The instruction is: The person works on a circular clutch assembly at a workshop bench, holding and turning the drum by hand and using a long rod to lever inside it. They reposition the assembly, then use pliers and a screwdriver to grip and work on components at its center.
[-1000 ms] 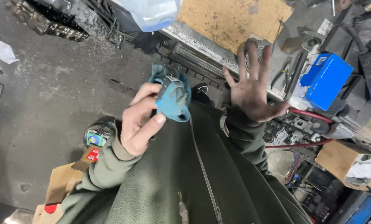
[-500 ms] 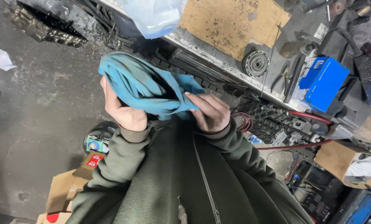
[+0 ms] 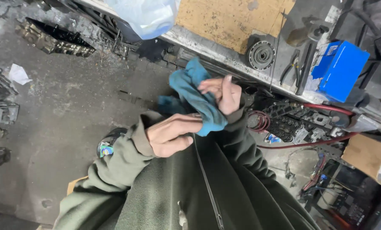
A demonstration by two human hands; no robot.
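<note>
Sleeves of a green jacket (image 3: pixel 207 187) are filling the near edge, both arms bent up in front of the chest. Left hand (image 3: pixel 171 135) is lying palm-up just above the zip, its fingers curled and pinching the lower end of a blue rag (image 3: pixel 199 100). Right hand (image 3: pixel 222 93) is sitting a little higher and to the right, fingers pressed together and laid flat against the rag, which is wrapping around them. So the rag is hanging between the two hands, held by both, with its upper corner sticking up above the right hand.

Beyond the hands, a dirty grey floor (image 3: pixel 62 106) is spreading to the left, with a scrap of white paper (image 3: pixel 17 74) lying on it and a dark metal casting (image 3: pixel 54 38) farther off. To the right, red hoses (image 3: pixel 314 142) are looping over black engine parts (image 3: pixel 290 123). Farthest off, a bench (image 3: pixel 224 55) is carrying a sheet of brown board (image 3: pixel 228 19), a round metal part (image 3: pixel 261 54), pliers (image 3: pixel 290 68) and a blue box (image 3: pixel 341 70). A cardboard box (image 3: pixel 367 157) is sitting at the right edge.
</note>
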